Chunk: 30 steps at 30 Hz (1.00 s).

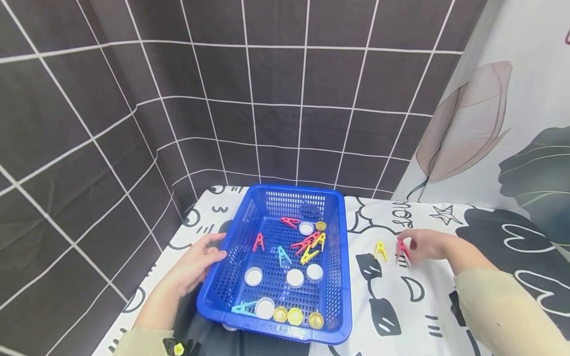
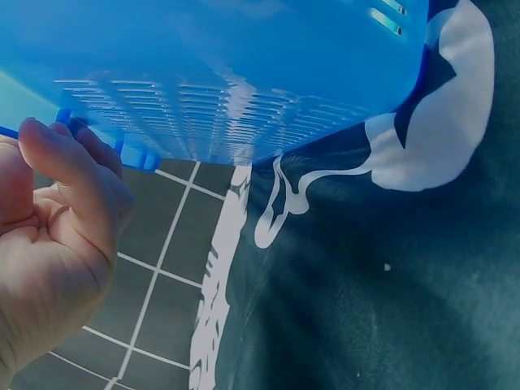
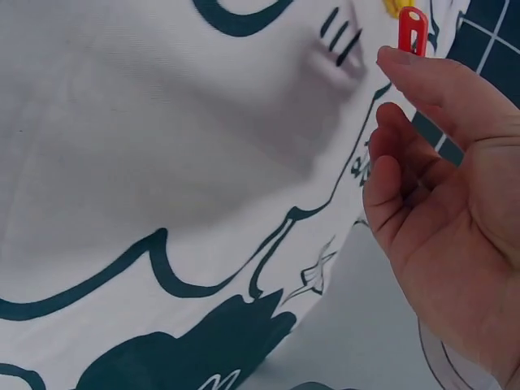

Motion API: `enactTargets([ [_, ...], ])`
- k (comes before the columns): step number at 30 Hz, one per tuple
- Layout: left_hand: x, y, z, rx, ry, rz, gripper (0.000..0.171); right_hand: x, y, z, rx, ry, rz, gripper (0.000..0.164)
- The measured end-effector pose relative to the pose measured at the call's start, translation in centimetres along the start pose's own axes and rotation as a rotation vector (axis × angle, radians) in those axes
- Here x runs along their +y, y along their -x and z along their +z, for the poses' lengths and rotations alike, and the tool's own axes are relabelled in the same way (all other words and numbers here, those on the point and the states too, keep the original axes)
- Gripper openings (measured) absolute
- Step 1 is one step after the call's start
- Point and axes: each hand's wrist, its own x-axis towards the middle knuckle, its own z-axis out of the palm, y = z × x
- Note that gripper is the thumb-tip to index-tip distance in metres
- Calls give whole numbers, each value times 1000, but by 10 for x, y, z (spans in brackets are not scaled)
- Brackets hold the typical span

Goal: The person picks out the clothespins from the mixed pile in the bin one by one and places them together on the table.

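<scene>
My left hand (image 1: 198, 262) holds the left rim of a blue plastic basket (image 1: 346, 277); in the left wrist view, fingers (image 2: 69, 166) curl at its edge. Off to the basket's right, my right hand (image 1: 427, 244) pinches a red clothespin (image 1: 403, 248) close over the cloth. The end of that red clothespin (image 3: 413, 31) shows past the thumb in the right wrist view. Just left of it lies a yellow clothespin (image 1: 380, 250). Inside the basket are red clothespins (image 1: 259, 242), yellow clothespins (image 1: 309, 255) and light blue clothespins (image 1: 283, 256), along with white caps (image 1: 295, 278) and yellow caps (image 1: 295, 316).
A white cloth (image 1: 427, 296) with black drawings covers the surface under the basket. Dark cloth with a white grid (image 1: 285, 123) hangs behind and to the left. A leaf-patterned curtain (image 1: 481, 163) hangs at the back right.
</scene>
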Motion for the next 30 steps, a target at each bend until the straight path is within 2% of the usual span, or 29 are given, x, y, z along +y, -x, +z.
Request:
enactTargets([
  [16,2,1,2,1,11,2,59,11,-6,11,17,10,42,69],
  [22,2,3,3,-18,28,14,61,10,-8,14,28,11,34,64],
  [30,3,3,4,-20,33,19,63,4,-8,9,45,28,27,67],
])
